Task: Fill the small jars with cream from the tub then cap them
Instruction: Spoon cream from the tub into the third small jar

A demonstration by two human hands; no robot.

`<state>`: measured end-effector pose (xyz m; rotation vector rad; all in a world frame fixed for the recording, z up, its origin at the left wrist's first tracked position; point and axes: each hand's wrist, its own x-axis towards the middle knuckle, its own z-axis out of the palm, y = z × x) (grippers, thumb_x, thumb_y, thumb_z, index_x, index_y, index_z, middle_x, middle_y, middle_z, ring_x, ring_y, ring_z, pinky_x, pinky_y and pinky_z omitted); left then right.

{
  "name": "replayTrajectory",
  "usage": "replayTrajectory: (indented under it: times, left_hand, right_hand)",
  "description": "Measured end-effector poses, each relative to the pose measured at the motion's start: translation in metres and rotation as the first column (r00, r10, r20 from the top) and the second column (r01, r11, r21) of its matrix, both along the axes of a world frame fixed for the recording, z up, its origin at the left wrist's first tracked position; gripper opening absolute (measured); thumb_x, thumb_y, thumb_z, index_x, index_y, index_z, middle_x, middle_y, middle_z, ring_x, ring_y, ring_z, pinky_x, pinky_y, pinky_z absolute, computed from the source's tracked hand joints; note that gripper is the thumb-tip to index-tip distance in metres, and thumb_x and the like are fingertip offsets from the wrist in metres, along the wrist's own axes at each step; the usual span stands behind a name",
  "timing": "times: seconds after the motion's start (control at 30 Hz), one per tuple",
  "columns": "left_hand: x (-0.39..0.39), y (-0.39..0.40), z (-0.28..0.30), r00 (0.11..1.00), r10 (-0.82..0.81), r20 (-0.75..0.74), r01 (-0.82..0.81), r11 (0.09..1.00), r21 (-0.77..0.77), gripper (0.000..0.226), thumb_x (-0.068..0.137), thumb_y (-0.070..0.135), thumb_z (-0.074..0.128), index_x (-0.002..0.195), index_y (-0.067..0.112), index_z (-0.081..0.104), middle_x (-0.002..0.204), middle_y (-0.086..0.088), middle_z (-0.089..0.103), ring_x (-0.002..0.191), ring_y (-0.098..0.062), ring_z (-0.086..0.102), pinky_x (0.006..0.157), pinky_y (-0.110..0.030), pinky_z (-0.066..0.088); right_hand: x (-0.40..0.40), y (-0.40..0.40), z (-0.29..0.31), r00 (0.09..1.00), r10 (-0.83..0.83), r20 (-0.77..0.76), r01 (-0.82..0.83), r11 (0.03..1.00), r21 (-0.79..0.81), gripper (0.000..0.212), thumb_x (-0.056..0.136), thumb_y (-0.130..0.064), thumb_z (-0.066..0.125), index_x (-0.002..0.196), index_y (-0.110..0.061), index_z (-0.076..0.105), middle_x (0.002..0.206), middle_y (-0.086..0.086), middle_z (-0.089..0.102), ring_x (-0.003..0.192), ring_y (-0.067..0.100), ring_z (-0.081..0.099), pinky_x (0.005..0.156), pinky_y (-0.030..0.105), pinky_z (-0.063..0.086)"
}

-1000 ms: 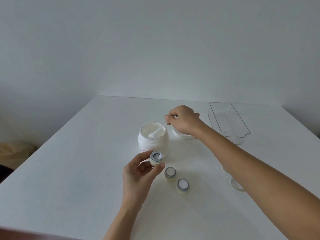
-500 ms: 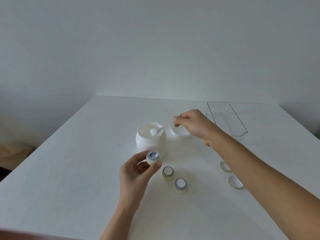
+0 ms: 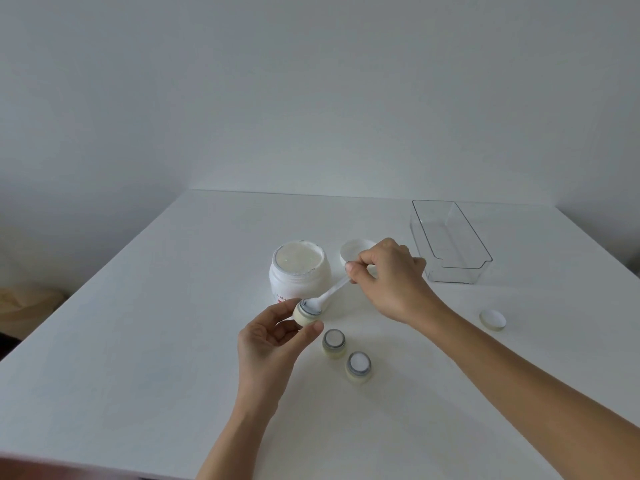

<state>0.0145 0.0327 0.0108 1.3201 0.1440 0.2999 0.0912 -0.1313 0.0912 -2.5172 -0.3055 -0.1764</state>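
My left hand (image 3: 273, 336) grips a small jar (image 3: 306, 313) tilted toward the spoon (image 3: 325, 297), pinched in my right hand (image 3: 388, 278), so cream drops in cleanly. The open tub (image 3: 299, 271) stands mid-surface, just behind; two filled jars (image 3: 334, 342) wait uncapped.

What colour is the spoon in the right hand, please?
White, seen in the head view: the spoon.

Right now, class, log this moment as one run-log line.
stage: filling | left hand: holds small jar | right hand: pinches spatula, tip at jar mouth | tub: open | caps: off
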Motion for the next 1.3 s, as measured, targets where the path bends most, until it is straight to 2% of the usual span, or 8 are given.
replayTrajectory:
  times: [0.2, 0.33, 0.43, 0.53, 0.7, 0.97, 1.13, 1.3]
  left_hand:
    - [0.001, 0.002, 0.000, 1.000, -0.003, 0.010, 0.003, 0.999, -0.048, 0.031, 0.073, -0.006, 0.080, 0.100, 0.008, 0.075, 0.094, -0.008, 0.080, 0.083, -0.013, 0.075, 0.070, -0.015, 0.055]
    - [0.001, 0.002, 0.000, 1.000, -0.008, 0.009, 0.009, 0.998, -0.059, 0.030, 0.072, -0.004, 0.080, 0.099, 0.007, 0.075, 0.093, -0.009, 0.080, 0.083, -0.014, 0.075, 0.071, -0.015, 0.055]
    - [0.001, 0.002, 0.000, 1.000, -0.018, 0.016, 0.019, 0.998, -0.062, 0.033, 0.067, 0.008, 0.084, 0.099, 0.009, 0.076, 0.093, -0.010, 0.079, 0.084, -0.015, 0.075, 0.072, -0.015, 0.055]
    - [0.001, 0.003, 0.001, 1.000, -0.020, 0.014, 0.021, 0.997, -0.070, 0.037, 0.063, 0.017, 0.084, 0.098, 0.010, 0.077, 0.095, -0.015, 0.078, 0.084, -0.016, 0.073, 0.074, -0.017, 0.056]
    - [0.001, 0.003, 0.001, 0.999, -0.040, 0.005, 0.041, 0.994, -0.097, 0.038, 0.063, 0.012, 0.090, 0.098, 0.010, 0.077, 0.094, -0.011, 0.079, 0.085, -0.015, 0.073, 0.074, -0.017, 0.055]
    - [0.002, 0.004, 0.001, 0.999, -0.034, 0.013, 0.035, 0.994, -0.104, 0.037, 0.063, 0.016, 0.084, 0.099, 0.009, 0.077, 0.096, -0.011, 0.079, 0.087, -0.015, 0.074, 0.073, -0.017, 0.055]
    - [0.001, 0.005, 0.001, 0.999, -0.034, 0.019, 0.036, 0.994, -0.104, 0.038, 0.065, 0.020, 0.083, 0.101, 0.010, 0.077, 0.098, -0.009, 0.079, 0.091, -0.012, 0.073, 0.074, -0.015, 0.054]
    - [0.001, 0.007, 0.000, 0.997, -0.068, 0.023, 0.069, 0.994, -0.088, 0.039, 0.070, 0.021, 0.086, 0.106, 0.012, 0.075, 0.105, -0.008, 0.077, 0.098, -0.015, 0.072, 0.080, -0.018, 0.054]
  right_hand:
    - [-0.008, -0.006, 0.001, 0.987, -0.017, 0.160, 0.003, 0.996, 0.085, 0.024, 0.095, -0.030, 0.053, 0.077, -0.020, 0.066, 0.095, -0.003, 0.046, 0.100, 0.016, 0.046, 0.072, 0.026, 0.014]
    - [-0.019, -0.004, -0.006, 0.934, 0.025, 0.356, -0.074, 0.989, 0.124, 0.018, 0.092, -0.027, 0.059, 0.079, -0.020, 0.068, 0.090, -0.004, 0.044, 0.089, 0.017, 0.048, 0.075, 0.025, 0.017]
    - [-0.028, -0.005, -0.010, 0.811, 0.101, 0.576, -0.116, 0.993, -0.012, 0.017, 0.089, -0.027, 0.061, 0.077, -0.019, 0.069, 0.089, -0.001, 0.046, 0.082, 0.018, 0.049, 0.078, 0.027, 0.020]
    - [-0.033, -0.012, -0.020, 0.606, 0.273, 0.747, -0.150, 0.962, -0.230, 0.006, 0.084, -0.022, 0.070, 0.078, -0.021, 0.068, 0.093, -0.002, 0.042, 0.083, 0.017, 0.045, 0.078, 0.032, 0.020]
    - [-0.035, -0.025, -0.030, 0.452, 0.398, 0.798, -0.137, 0.915, -0.379, 0.028, 0.066, -0.008, 0.082, 0.088, -0.021, 0.072, 0.096, -0.002, 0.038, 0.087, 0.017, 0.044, 0.073, 0.035, 0.019]
    - [-0.036, -0.038, -0.031, 0.427, 0.400, 0.811, -0.121, 0.914, -0.387, 0.034, 0.064, -0.008, 0.083, 0.091, -0.023, 0.069, 0.096, -0.002, 0.040, 0.085, 0.017, 0.045, 0.072, 0.036, 0.020]
    - [-0.031, -0.040, -0.022, 0.422, 0.267, 0.866, -0.086, 0.963, -0.256, 0.007, 0.080, -0.021, 0.076, 0.083, -0.024, 0.071, 0.093, -0.004, 0.042, 0.084, 0.016, 0.043, 0.073, 0.037, 0.021]
    - [-0.011, -0.022, -0.004, 0.609, 0.050, 0.791, -0.048, 0.999, -0.026, 0.016, 0.089, -0.032, 0.064, 0.076, -0.025, 0.070, 0.088, 0.000, 0.051, 0.081, 0.019, 0.044, 0.079, 0.033, 0.018]
